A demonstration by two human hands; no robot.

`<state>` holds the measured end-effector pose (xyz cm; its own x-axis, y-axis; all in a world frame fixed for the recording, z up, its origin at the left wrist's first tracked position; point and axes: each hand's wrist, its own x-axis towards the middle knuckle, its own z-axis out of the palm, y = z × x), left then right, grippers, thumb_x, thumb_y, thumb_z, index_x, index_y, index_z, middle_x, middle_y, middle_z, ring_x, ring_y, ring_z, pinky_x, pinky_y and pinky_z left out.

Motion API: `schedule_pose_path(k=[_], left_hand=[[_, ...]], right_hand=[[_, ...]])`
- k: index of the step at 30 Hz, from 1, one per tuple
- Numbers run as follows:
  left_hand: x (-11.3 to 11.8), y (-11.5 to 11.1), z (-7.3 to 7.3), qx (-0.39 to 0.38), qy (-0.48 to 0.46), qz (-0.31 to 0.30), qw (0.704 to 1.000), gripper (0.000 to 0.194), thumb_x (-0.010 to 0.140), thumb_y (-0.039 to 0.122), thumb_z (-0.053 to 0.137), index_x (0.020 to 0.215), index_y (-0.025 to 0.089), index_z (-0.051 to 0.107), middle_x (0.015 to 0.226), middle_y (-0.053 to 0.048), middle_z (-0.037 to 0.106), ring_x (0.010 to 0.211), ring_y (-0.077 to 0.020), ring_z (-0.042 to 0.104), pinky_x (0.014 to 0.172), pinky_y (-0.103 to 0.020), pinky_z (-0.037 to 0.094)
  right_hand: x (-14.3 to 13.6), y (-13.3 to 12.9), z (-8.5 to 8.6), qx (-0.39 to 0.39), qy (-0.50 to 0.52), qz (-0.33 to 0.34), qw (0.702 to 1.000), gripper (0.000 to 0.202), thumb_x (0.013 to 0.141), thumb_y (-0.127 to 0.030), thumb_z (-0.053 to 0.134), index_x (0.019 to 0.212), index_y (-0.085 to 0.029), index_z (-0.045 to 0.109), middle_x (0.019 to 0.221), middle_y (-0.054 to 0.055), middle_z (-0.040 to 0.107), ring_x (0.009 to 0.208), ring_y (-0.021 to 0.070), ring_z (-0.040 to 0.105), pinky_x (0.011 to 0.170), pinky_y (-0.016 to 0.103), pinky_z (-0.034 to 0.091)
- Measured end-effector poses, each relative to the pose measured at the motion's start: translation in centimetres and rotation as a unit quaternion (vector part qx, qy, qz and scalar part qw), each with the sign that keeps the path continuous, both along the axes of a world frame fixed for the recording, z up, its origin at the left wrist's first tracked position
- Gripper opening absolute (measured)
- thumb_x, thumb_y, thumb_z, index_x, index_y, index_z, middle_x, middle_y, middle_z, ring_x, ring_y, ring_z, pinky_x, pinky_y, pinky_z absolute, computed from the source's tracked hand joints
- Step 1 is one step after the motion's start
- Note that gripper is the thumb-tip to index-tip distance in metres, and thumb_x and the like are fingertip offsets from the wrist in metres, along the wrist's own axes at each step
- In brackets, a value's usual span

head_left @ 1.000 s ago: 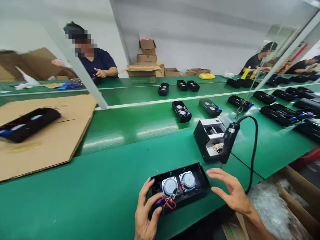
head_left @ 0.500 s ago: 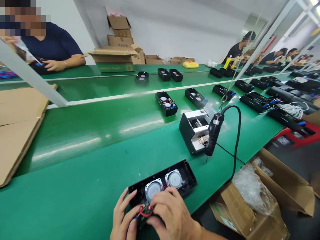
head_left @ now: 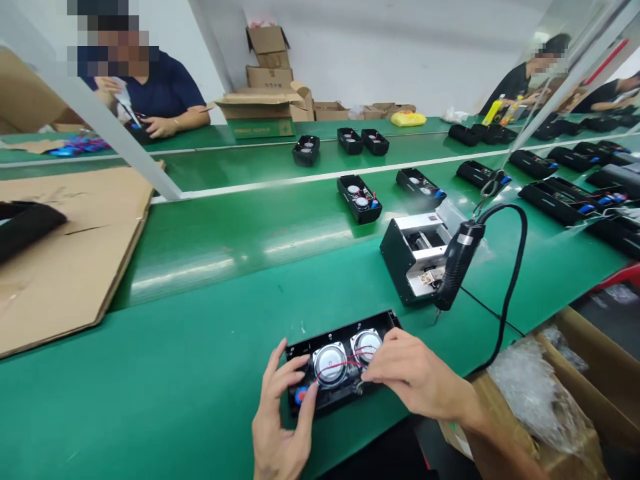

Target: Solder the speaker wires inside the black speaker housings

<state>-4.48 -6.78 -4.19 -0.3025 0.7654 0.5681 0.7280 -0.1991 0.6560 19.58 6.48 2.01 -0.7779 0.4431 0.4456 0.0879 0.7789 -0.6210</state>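
A black speaker box (head_left: 340,404), with no cover on top, lies tilted on the green bench in front of me. Inside it sit two round silver speakers (head_left: 329,365), with thin red wires (head_left: 336,366) running across them. My left hand (head_left: 285,407) grips the box's left end, its thumb reaching inside beside a blue and red part (head_left: 301,395). Over the right speaker, my right hand (head_left: 407,370) pinches the wires between thumb and fingers; its fingertips partly hide them.
A black electric screwdriver (head_left: 459,263) hangs beside a screw feeder (head_left: 417,253). More speaker boxes (head_left: 359,199) stand on the green belt. Flat cardboard (head_left: 75,267) lies left; cartons with plastic bags (head_left: 545,393) stand below right. A co-worker (head_left: 150,100) sits opposite.
The green board and red wire bundle between my hands are no longer visible there. My right hand has shifted toward the box's right end, and wires now stretch across the speakers. The view has swung left.
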Motion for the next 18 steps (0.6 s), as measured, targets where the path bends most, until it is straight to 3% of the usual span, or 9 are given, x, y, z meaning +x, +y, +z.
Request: schedule_pose_path(k=[4,8,13,18], left_hand=[[0.8,0.3,2.4,0.066,0.114,-0.048,0.99,0.036,0.092,-0.006,0.06,0.114,0.022,0.066,0.101,-0.001,0.081,0.142,-0.0246,0.064,0.132,-0.062,0.038],[0.6,0.1,3.9,-0.01,0.215,-0.097,0.972,0.036,0.094,0.001,0.057,0.124,0.018,0.068,0.111,-0.005,0.081,0.145,-0.0288,0.06,0.134,-0.059,0.033],[0.4,0.0,3.4,-0.043,0.222,-0.115,0.967,0.027,0.098,0.02,0.068,0.125,0.019,0.069,0.109,-0.003,0.082,0.132,-0.0296,0.065,0.134,-0.056,0.033],[0.1,0.3,2.5,-0.036,0.245,-0.138,0.959,0.031,0.096,0.004,0.057,0.12,0.021,0.068,0.097,-0.001,0.081,0.104,-0.0222,0.073,0.118,-0.049,0.052]], right_hand=[[-1.2,-1.3,0.4,0.059,-0.031,-0.03,0.997,0.028,0.105,-0.002,0.056,0.112,-0.021,0.076,0.1,0.001,0.086,0.085,0.0153,0.077,0.073,0.035,0.044],[-3.0,-2.7,-0.1,0.087,-0.082,-0.059,0.991,0.027,0.105,-0.003,0.054,0.103,-0.021,0.074,0.094,0.0,0.085,0.08,0.0151,0.073,0.072,0.037,0.038],[-3.4,-3.1,-0.9,0.042,-0.167,-0.028,0.985,0.024,0.101,-0.005,0.063,0.103,-0.024,0.078,0.092,-0.003,0.084,0.08,0.0149,0.072,0.077,0.036,0.04],[-3.0,-1.7,-1.0,-0.023,-0.167,-0.008,0.986,0.033,0.101,-0.006,0.06,0.105,-0.028,0.083,0.09,0.001,0.085,0.081,0.0177,0.074,0.085,0.034,0.048]])
